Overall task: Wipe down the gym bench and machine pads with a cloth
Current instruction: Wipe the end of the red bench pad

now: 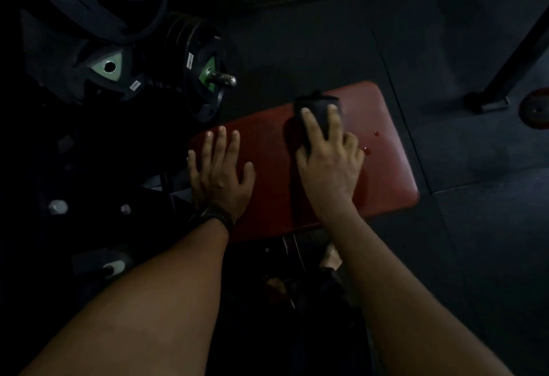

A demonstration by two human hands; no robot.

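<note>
A red padded bench [383,173] lies across the middle of the head view. On its far part lies a dark folded cloth [318,111]. My right hand [329,161] presses flat on the cloth, its fingers straight and spread over it. My left hand [221,172] rests flat on the bench's left end with fingers spread, a dark band on its wrist. A couple of small droplets [376,133] sit on the pad to the right of the cloth.
Black weight plates with green centres [205,69] hang on pegs at the upper left, close to the bench's left end. A dark metal frame leg [502,78] stands at the right on the dark rubber floor [297,34]. A small reddish plate [536,108] lies at the right edge.
</note>
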